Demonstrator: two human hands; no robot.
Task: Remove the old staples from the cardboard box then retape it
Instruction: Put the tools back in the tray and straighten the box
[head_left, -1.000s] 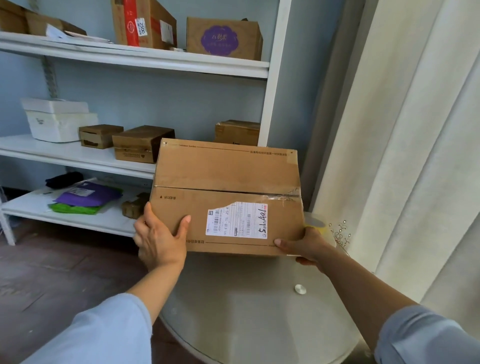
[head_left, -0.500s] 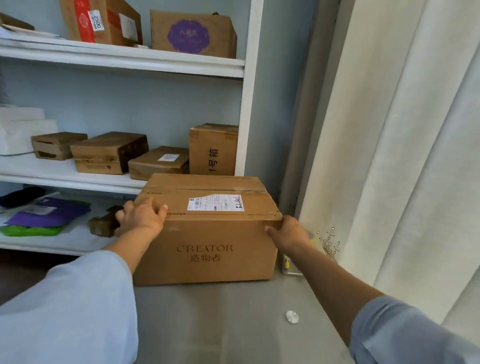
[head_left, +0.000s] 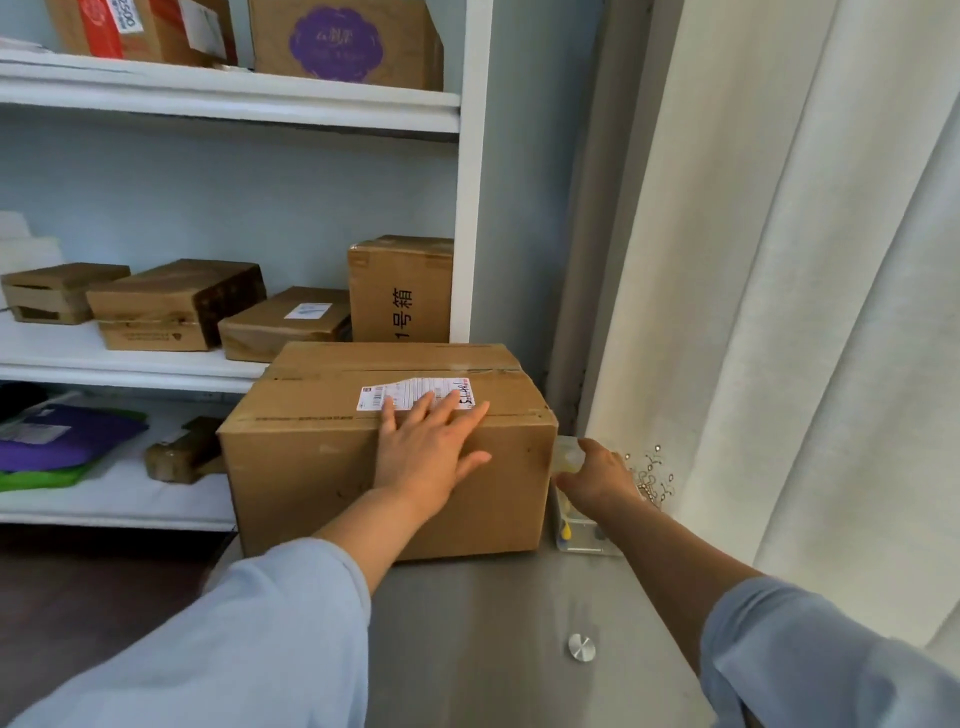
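The brown cardboard box stands on the grey round table, with a white shipping label and old clear tape on its top. My left hand lies flat and open across the box's top front edge, fingers spread over the label. My right hand is to the right of the box, reaching over a clear plastic container that holds small items, one of them yellow. Whether it grips anything is hidden. No staples show from here.
White shelves behind the table carry several smaller cardboard boxes. A purple and green bundle lies on the low shelf. A cream curtain hangs at the right. A small metal disc is set in the tabletop.
The box went from held up in both hands to standing on the table. My left hand slid from its left corner to the top middle; my right hand left the box for the container.
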